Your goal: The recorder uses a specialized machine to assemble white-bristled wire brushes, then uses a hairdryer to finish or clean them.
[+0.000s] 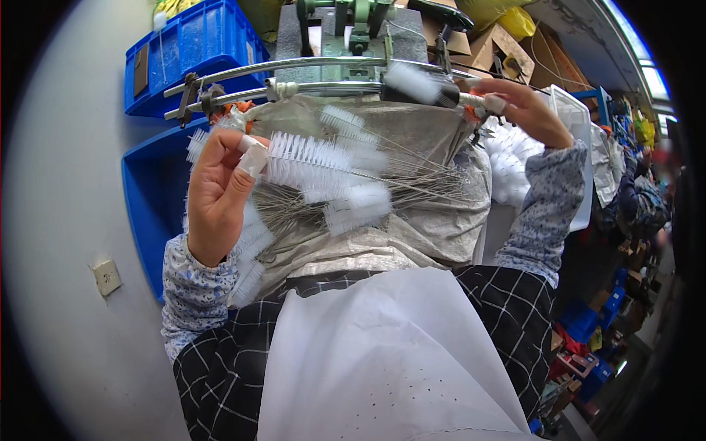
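Bristles of white bottle brushes [309,158] are gripped in the left hand [217,195], which is closed around a bundle of them near the brush heads; a taped thumb tip is pressed against the bristles. The twisted wire stems [412,184] of the bundle are fanned out to the right across a grey cloth [426,140] draped over the lap. More white brush heads [360,206] are seen loose on the wires, just beside the gripped ones, and further bristles [250,257] are visible below the left wrist.

A single brush [412,81] is held at the right hand [526,106], whose fingers are curled shut on its wire end beside a curved metal bar [309,65] of a green machine [353,22]. The brush head is blurred and lies against a second metal bar [323,88].

A white plastic tub [573,110] filled with more white brushes [507,165] is placed just beyond the right forearm. Blue plastic bins [191,44] are stacked at the upper left against a grey wall [66,220], on which a pale socket plate [107,277] is fixed. A checked apron [507,309] and a white sheet [382,353] are spread over the lower middle.
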